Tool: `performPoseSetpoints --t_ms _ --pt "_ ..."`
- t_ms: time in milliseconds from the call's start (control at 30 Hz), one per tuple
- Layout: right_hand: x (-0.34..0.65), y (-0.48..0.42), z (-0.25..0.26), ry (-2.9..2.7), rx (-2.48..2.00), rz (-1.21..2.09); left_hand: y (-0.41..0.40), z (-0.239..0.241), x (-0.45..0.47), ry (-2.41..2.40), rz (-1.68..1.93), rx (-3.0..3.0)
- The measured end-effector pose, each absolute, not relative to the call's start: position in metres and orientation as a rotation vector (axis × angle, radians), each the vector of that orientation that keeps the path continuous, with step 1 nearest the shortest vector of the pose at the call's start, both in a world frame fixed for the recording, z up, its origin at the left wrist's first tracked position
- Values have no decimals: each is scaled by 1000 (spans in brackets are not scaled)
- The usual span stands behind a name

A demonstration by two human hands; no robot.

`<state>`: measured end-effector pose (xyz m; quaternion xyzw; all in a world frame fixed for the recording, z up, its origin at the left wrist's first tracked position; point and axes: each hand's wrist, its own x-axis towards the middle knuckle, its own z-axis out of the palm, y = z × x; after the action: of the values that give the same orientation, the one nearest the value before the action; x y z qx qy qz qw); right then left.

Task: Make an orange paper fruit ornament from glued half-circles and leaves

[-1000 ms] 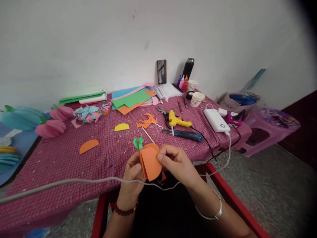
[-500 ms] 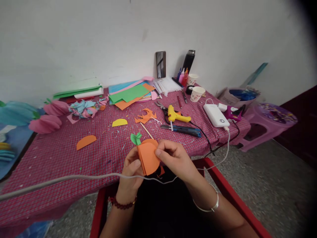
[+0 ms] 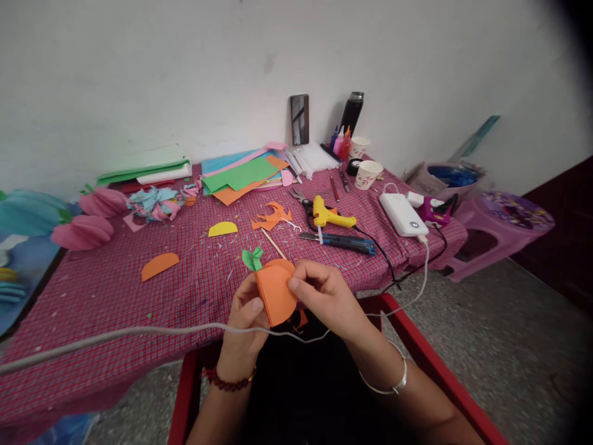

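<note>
On the far left of the counter, pink paper fruits lie finished, and a loose orange half-circle rests on the checked cloth nearer the middle. The left hand has its grip closed on the left edge of the orange paper fruit. This is a stack of folded half-round leaves with a green leaf at the top, held in the air just over the counter's near edge. The right hand grips the same stack, its thumb pressed flat on the front leaf. The step in hand looks like pressing glued leaves together. The next move would call for steady, even pressure with the edges kept aligned. To the right, the yellow glue gun lies within reach, apart from both hands, with the white power bank beyond it.
</note>
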<state>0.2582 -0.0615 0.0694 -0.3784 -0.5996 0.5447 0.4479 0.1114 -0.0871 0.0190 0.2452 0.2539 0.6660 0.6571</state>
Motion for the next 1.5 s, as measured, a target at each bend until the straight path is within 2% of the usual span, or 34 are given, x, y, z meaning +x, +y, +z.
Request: performPoseSetpoints --t_ms 1167,1367,1500 --pt "261 -63 75 -1667 -1032 1035 -87 21 111 519 1451 464" --pt "268 -67 75 -1678 -928 728 -88 7 103 404 1349 359" --pt "264 -74 75 -2040 -670 544 -87 -3 105 413 1415 314"
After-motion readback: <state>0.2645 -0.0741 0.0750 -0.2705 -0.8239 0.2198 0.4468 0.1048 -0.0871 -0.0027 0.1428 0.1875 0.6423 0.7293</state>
